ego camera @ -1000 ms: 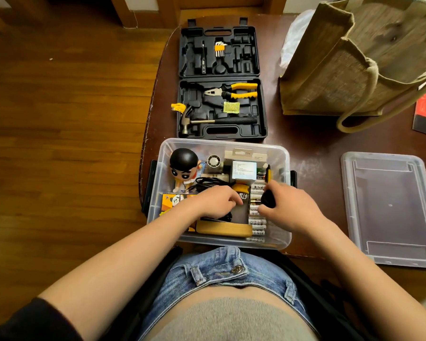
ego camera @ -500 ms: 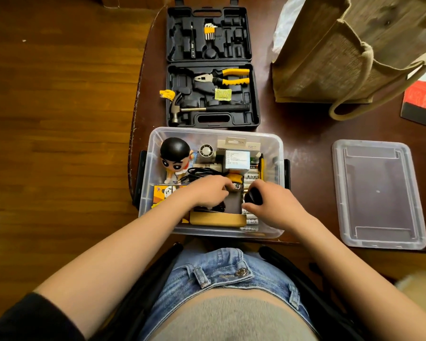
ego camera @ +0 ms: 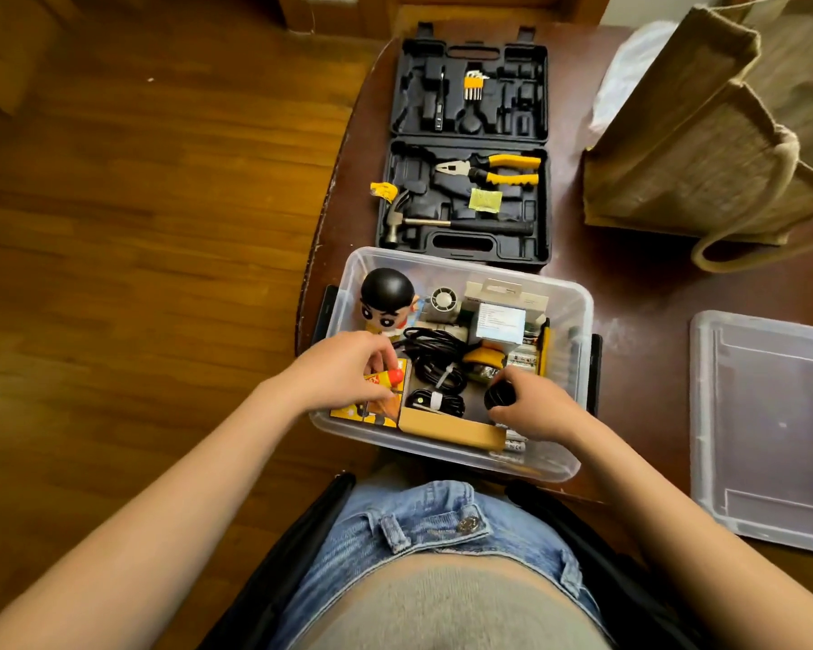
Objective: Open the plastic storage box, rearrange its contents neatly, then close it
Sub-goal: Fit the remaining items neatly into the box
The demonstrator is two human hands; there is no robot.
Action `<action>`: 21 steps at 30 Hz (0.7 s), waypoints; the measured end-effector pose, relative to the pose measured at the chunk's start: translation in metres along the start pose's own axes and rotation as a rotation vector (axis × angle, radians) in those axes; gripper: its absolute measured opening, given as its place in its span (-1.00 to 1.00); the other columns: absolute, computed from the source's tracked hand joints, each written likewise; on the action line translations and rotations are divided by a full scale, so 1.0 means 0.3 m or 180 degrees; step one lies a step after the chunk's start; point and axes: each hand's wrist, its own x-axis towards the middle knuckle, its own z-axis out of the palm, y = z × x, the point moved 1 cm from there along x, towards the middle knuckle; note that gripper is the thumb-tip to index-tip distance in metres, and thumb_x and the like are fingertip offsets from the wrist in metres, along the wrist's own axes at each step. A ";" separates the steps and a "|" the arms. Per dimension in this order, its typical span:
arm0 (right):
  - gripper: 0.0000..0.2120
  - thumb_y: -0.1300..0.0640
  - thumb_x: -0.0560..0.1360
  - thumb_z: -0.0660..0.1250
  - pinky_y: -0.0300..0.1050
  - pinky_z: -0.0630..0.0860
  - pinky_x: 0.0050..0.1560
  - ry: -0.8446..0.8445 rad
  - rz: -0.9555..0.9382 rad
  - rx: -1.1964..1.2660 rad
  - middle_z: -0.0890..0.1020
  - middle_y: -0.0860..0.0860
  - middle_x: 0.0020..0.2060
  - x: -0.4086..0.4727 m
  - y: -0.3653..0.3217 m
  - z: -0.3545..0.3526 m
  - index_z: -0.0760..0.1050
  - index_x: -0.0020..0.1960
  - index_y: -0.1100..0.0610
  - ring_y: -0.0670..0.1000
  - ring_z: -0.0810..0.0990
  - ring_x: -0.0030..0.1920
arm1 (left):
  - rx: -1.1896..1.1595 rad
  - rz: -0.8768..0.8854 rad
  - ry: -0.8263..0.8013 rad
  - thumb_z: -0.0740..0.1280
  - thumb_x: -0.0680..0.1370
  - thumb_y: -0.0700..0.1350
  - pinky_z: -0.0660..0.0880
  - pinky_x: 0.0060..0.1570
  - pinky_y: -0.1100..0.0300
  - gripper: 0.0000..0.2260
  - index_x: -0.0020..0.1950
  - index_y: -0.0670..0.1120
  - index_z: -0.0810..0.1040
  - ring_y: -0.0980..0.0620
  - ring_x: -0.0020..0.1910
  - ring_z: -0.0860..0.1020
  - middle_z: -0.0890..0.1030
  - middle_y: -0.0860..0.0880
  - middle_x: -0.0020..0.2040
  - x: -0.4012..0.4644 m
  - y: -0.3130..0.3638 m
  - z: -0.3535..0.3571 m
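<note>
Two hands work inside the clear plastic storage box (ego camera: 578, 321), which sits lidless at the near edge of the dark wooden bench (ego camera: 639, 293); left hand (ego camera: 343, 372) at the box's left side, fingers curled, grip pinched on a small yellow tube with a red cap (ego camera: 388, 378), above a yellow-orange carton (ego camera: 372, 410); black-haired cartoon figurine (ego camera: 387, 300) upright in the far-left corner; coiled black cables (ego camera: 435, 361) lie mid-box, a tan cardboard box (ego camera: 451, 431) along the near wall; small white fan (ego camera: 443, 300) and white labelled boxes (ego camera: 498, 321) at the far wall; right hand (ego camera: 533, 405) at the box's right side, grip curled round a round black object (ego camera: 498, 396), type unclear; batteries (ego camera: 517, 445) just beside that hand; open black tool case (ego camera: 465, 147) beyond the box, holding yellow-handled pliers (ego camera: 494, 168) and a hammer (ego camera: 442, 222); jute bag (ego camera: 705, 133) far right; clear lid (ego camera: 766, 424) flat on the bench, apart from the box, to its right.
</note>
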 end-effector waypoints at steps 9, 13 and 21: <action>-0.60 0.05 0.47 0.31 -0.12 0.50 -0.16 -0.0116 0.0162 0.0116 0.56 0.02 -0.02 0.019 0.002 -0.002 0.36 0.28 0.10 0.01 0.57 -0.13 | 0.0278 -0.0125 0.0244 0.40 0.47 -0.05 0.44 -0.27 0.23 -0.82 0.05 0.07 0.51 0.13 -0.16 0.52 0.57 0.09 -0.08 0.026 0.007 0.041; -0.68 -0.11 0.40 0.41 -0.11 0.49 -0.28 0.0087 0.0255 -0.0056 0.62 0.07 -0.18 0.027 0.000 0.007 0.46 -0.10 0.14 0.02 0.57 -0.25 | -0.1147 -0.0178 0.0429 0.43 0.47 -0.08 0.45 -0.15 0.28 -0.81 0.06 0.03 0.55 0.13 -0.11 0.52 0.54 0.10 -0.09 0.049 0.024 0.029; -0.59 -0.08 0.31 0.52 -0.11 0.47 -0.22 0.0255 0.0970 0.0804 0.49 -0.01 -0.29 0.086 0.001 0.063 0.31 -0.26 0.09 -0.04 0.46 -0.28 | -0.2348 -0.0136 0.0445 0.34 0.54 -0.18 0.57 -0.14 0.29 -0.84 0.09 -0.01 0.48 0.04 -0.21 0.65 0.65 -0.03 -0.12 0.120 0.130 0.014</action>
